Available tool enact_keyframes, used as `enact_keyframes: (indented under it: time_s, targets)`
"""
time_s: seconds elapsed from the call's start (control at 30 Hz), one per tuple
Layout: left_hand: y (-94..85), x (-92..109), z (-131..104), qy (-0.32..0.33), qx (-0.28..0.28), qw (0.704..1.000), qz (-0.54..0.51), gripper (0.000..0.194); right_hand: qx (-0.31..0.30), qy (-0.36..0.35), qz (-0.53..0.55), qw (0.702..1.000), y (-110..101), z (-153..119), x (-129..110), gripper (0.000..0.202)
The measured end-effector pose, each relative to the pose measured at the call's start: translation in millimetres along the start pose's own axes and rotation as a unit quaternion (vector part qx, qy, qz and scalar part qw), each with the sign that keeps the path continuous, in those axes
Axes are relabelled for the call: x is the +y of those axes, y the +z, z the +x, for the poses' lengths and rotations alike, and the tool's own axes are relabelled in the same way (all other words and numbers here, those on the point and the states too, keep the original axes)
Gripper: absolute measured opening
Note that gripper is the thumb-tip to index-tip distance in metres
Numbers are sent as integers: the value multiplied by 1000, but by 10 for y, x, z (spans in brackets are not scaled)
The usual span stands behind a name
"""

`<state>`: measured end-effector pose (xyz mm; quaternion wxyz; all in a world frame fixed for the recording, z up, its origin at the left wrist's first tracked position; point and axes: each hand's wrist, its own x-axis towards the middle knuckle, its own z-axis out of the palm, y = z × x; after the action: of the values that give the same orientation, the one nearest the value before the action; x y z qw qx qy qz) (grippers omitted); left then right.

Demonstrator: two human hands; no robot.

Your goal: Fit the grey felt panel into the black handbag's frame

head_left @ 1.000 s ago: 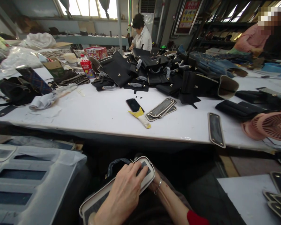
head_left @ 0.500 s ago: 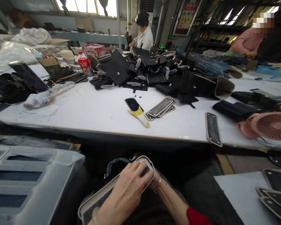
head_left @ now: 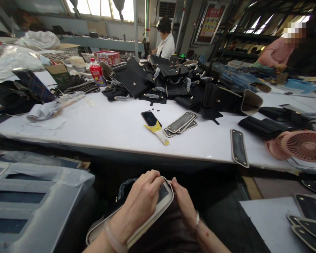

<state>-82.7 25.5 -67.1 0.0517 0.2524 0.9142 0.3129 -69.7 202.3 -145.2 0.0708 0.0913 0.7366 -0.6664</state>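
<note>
Left hand and right hand pinching the far end of a cream-rimmed dark oblong leather panel, near the white worktable, cluttered workshop beyond

The left hand is covering much of the long rimmed panel, whose near end is running out past the bottom edge. The pink fan is being cut off at the right edge (its far side unseen). The phone is lying partly under a yellow scrap.
</note>
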Motion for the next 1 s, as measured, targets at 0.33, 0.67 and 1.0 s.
enact_keyframes:
  time_s: [0.33, 0.67, 1.0]
  targets:
    - [113, -334, 375, -15, -33, 995, -96, 27, -20, -62, -143, 988, -48, -242, -205, 44]
    - [133, -349, 544, -19, -68, 992, -103, 27, -2, -111, -139, 984, -55, -316, -116, 34]
    - [45, -378, 531, -19, -99, 988, -120, 27, 35, -151, -169, 973, 10, -353, -180, 32]
